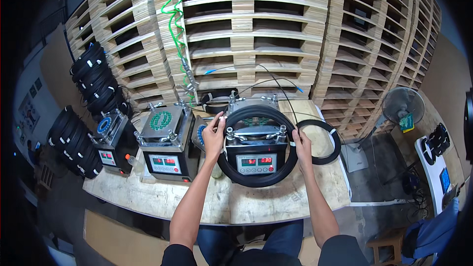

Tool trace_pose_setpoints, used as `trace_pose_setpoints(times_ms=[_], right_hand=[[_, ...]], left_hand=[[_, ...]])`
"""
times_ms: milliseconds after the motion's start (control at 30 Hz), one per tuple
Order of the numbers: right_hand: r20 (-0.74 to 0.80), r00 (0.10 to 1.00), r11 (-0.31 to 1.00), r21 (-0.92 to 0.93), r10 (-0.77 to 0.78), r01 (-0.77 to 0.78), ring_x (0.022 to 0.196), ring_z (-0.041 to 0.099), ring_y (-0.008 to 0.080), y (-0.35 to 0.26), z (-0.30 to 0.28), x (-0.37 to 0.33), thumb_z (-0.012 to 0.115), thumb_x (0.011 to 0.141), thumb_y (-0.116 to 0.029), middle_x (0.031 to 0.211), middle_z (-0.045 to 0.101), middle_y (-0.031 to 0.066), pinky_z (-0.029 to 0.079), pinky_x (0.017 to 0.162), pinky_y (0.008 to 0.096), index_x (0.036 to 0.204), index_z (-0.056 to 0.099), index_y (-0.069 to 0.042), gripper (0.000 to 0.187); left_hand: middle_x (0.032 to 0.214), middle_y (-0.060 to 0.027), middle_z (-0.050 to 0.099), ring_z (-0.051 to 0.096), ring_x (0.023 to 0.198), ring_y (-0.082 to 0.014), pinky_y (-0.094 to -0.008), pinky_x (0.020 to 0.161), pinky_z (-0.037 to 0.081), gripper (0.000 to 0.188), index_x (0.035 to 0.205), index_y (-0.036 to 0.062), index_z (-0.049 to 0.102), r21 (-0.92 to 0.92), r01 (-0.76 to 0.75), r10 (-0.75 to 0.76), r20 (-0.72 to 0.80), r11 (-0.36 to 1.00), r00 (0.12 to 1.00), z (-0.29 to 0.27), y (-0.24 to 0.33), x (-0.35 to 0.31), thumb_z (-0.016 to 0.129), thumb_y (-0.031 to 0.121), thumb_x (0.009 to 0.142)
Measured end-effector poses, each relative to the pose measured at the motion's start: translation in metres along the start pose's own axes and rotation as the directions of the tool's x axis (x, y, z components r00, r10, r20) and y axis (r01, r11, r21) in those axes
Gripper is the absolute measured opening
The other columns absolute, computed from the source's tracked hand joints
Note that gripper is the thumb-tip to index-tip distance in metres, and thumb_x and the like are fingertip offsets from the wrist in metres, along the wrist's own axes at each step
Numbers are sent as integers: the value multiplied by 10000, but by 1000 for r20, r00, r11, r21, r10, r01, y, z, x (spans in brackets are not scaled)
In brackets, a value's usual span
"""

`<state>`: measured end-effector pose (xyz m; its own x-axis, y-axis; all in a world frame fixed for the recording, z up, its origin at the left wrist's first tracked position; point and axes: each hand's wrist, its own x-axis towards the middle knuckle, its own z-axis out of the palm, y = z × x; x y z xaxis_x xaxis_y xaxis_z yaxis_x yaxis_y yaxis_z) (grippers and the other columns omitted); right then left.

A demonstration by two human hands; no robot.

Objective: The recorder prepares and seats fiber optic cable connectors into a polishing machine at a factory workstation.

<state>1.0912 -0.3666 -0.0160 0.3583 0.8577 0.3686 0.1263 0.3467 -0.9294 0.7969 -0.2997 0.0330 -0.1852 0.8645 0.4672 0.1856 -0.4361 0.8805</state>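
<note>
A coil of black cable [256,183] is held upright in front of me, over the wooden table. My left hand [214,138] grips its left side, and my right hand [302,147] is closed on its right side. Two loose cable ends rise above the coil; one blue tip [211,72] points left, another blue tip [300,89] points right. Through the ring shows a boxy machine with a lit red display [257,163]; the coil hides part of it. Next to my right hand, a second black cable coil [336,143] lies on the table.
Two similar machines [165,138] [111,140] stand to the left, with an orange-capped bottle [130,159] between them. Tall black coil stacks [74,140] are farther left. Behind rise wooden pallets [251,19] and a hanging green air hose [172,19]. A fan [403,106] stands right.
</note>
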Motion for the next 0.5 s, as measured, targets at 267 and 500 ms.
trace_pose_setpoints(times_ms=[267, 500], right_hand=[[284, 939, 959, -149, -193, 242, 719, 586, 88, -92, 42, 103, 744, 908, -205, 803, 666, 68, 475, 655, 267, 1328, 579, -4, 494], [320, 853, 860, -174, -412, 480, 618, 526, 64, -196, 109, 173, 776, 874, -203, 758, 619, 19, 419, 543, 262, 1067, 619, -21, 308]], left_hand=[[759, 25, 601, 492, 694, -52, -238, 634, 430, 453, 1318, 12, 637, -26, -75, 79, 260, 997, 962, 1, 39, 80, 723, 86, 880], [649, -88, 634, 565, 593, -113, -320, 576, 458, 318, 1135, -48, 702, 76, -376, 308, 437, 924, 845, 43, 148, 136, 650, 198, 941]])
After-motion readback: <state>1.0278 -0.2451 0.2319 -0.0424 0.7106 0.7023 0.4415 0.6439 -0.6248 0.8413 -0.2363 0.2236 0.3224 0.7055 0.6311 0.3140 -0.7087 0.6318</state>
